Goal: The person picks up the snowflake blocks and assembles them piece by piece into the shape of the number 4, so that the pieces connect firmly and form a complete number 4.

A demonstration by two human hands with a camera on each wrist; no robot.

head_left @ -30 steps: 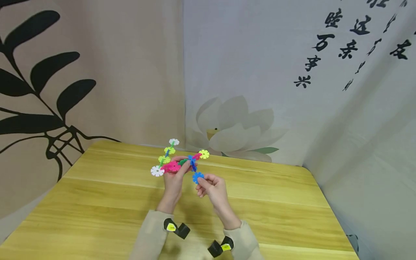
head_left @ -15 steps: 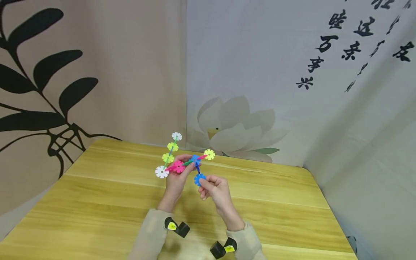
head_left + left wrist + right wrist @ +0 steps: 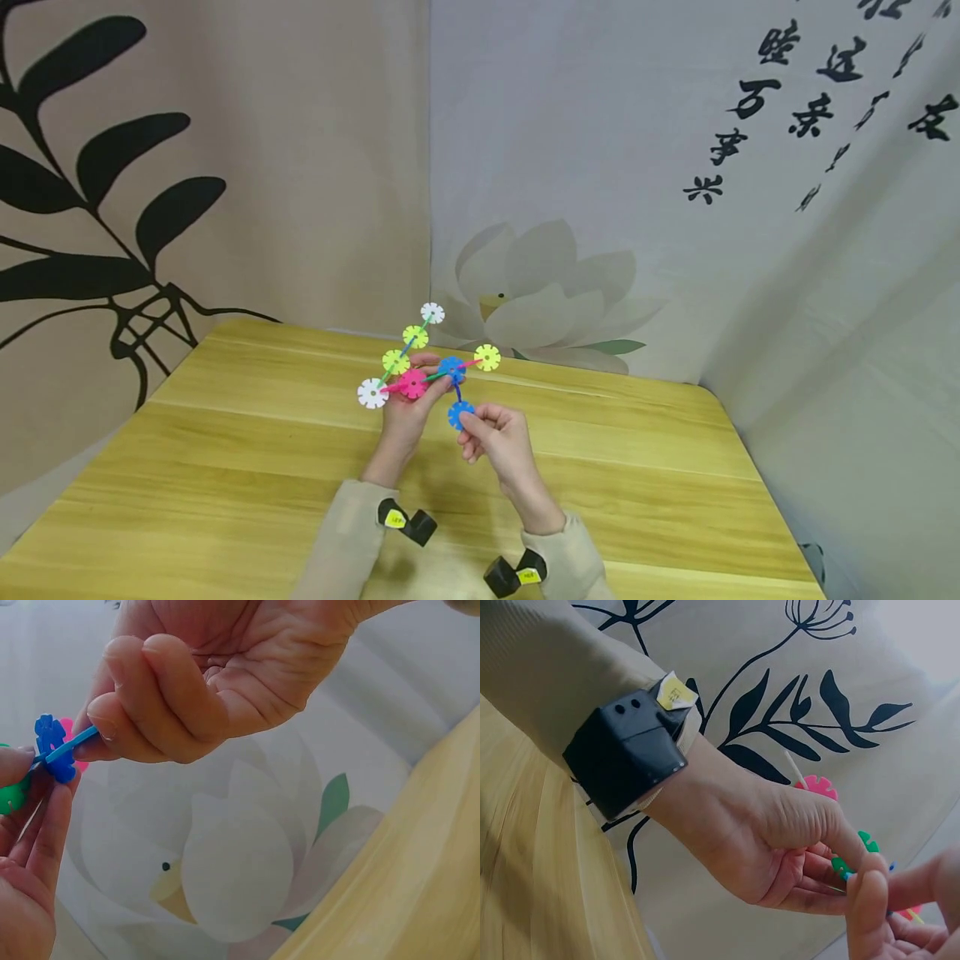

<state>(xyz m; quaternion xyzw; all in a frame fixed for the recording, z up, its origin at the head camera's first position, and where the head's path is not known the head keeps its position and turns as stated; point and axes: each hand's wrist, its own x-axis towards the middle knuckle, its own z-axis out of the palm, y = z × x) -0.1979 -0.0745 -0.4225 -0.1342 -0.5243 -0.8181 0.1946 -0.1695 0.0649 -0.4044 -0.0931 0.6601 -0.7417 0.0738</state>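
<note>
Notched plastic snowflake discs are slotted together into a branching chain, held up above the table. In the head view the left hand [image 3: 405,425] grips the chain near its upper blue disc [image 3: 452,370] and pink disc [image 3: 413,384]. A dark blue edge-on disc links the upper blue disc to a lower blue disc [image 3: 459,414], which the right hand [image 3: 504,442] pinches between thumb and finger. One arm rises from a white disc [image 3: 372,393] through yellow discs to another white disc [image 3: 432,313]. A yellow disc [image 3: 487,357] ends the right branch. Fingers hide part of the joints.
Both forearms hang over a wooden table [image 3: 637,475]. Each wrist wears a black camera [image 3: 626,754] with a yellow label. Behind the table stands a cloth backdrop [image 3: 570,150] printed with leaves, a lotus and characters.
Both hands and the chain shifted slightly right early on. The arm with white and yellow discs has since swung its top to the right, and the discs show flatter. The grips stay the same.
</note>
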